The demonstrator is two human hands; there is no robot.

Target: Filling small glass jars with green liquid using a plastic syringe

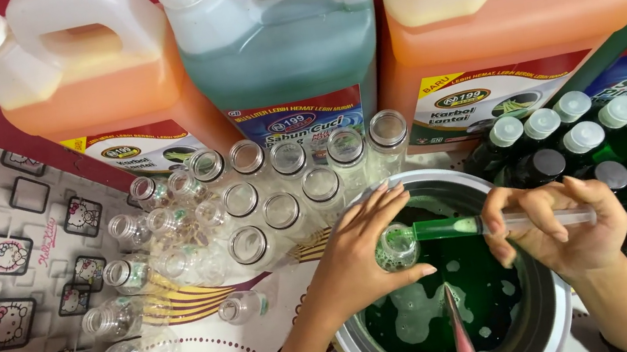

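My left hand (358,258) grips a small clear bottle (396,246) over a round grey basin (555,305) of dark green liquid. My right hand (568,230) holds a large syringe (502,222) filled with green liquid. Its tip points into the bottle's mouth. A thin red stick (462,339) rests in the basin.
Several empty clear bottles (250,204) stand and lie to the left on a patterned mat. Capped bottles of green liquid (610,149) are grouped at the right. Big jugs of orange (90,78) and green liquid (282,44) line the back.
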